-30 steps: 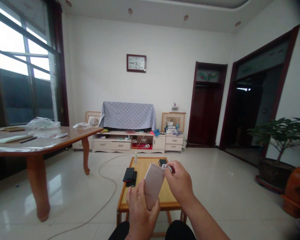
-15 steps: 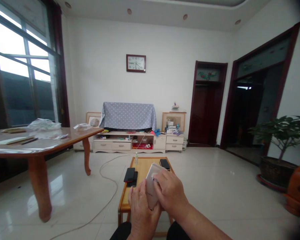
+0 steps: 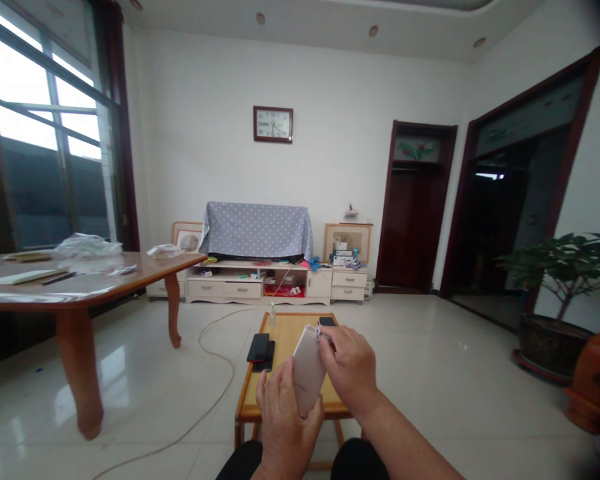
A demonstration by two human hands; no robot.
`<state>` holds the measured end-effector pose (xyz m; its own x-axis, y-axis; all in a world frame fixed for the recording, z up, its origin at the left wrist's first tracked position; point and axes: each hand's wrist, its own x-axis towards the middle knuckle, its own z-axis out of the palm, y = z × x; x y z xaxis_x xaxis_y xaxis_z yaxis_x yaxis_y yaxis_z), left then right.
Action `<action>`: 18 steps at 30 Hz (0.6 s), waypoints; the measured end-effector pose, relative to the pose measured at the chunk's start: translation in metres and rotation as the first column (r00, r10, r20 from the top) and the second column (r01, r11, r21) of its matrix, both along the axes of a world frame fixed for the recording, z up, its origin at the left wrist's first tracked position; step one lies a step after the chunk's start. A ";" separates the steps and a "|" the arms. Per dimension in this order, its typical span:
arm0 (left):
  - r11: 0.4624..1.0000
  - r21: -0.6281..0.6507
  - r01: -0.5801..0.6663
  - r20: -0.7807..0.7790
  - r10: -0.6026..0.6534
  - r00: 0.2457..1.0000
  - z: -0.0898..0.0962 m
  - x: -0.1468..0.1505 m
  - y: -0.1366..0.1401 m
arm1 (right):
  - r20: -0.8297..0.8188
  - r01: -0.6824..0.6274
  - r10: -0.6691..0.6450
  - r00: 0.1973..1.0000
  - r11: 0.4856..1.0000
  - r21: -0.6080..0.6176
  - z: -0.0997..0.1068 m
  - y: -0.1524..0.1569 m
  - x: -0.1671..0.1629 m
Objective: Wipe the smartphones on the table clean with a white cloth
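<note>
A silver phone point(image 3: 309, 377), its back facing me, is tilted upright above the small table. My left hand point(image 3: 287, 417) grips its lower end, thumb on one edge and fingers along the other. At the phone's upper right corner, my right hand point(image 3: 353, 367) is closed in a pinch. A small pale bit shows at those fingertips, too little of it to name. On the small table point(image 3: 300, 327) lie two dark phones point(image 3: 259, 348), partly overlapping, at the left. Another dark phone point(image 3: 326, 321) lies behind my right hand, partly hidden.
A small clear bottle point(image 3: 273, 315) stands at the table's far left corner. A cable point(image 3: 215, 383) runs over the floor on the left. The larger wooden table point(image 3: 145, 273) with plastic bags point(image 3: 87, 247) stands at left, a potted plant point(image 3: 555, 347) at right.
My right hand has moved from the middle of the phone's back to its upper right corner, baring more of the back. My left hand keeps its grip.
</note>
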<state>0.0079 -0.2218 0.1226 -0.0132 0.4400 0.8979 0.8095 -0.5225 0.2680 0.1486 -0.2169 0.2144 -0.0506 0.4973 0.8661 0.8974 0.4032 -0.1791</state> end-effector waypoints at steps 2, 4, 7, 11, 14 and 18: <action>1.000 0.004 0.002 -0.011 -0.002 1.000 0.000 0.000 0.000 | 0.053 -0.053 0.053 0.997 0.999 -0.007 0.001 0.000 -0.001; 1.000 0.012 0.007 -0.025 -0.007 1.000 0.000 -0.001 0.001 | 0.159 -0.138 0.141 0.977 0.990 -0.031 0.002 -0.001 -0.002; 1.000 0.013 0.001 -0.027 0.000 1.000 0.001 0.000 0.000 | 0.150 -0.102 0.103 0.983 0.995 -0.019 0.005 0.000 -0.002; 1.000 0.005 0.012 -0.020 -0.012 1.000 0.002 0.001 -0.001 | 0.124 -0.077 0.075 0.989 0.997 0.004 0.008 0.002 -0.002; 1.000 0.011 0.028 -0.027 -0.028 0.999 0.003 0.001 0.000 | 0.214 -0.161 0.158 0.964 0.987 -0.004 0.009 0.003 -0.002; 1.000 0.023 0.009 -0.018 -0.008 1.000 0.002 0.001 0.000 | 0.082 -0.028 0.025 0.996 0.999 0.032 0.010 0.007 0.001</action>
<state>0.0090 -0.2223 0.1251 0.0067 0.4192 0.9079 0.8095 -0.5352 0.2412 0.1493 -0.2095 0.2241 -0.1345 0.4658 0.8746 0.8973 0.4317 -0.0919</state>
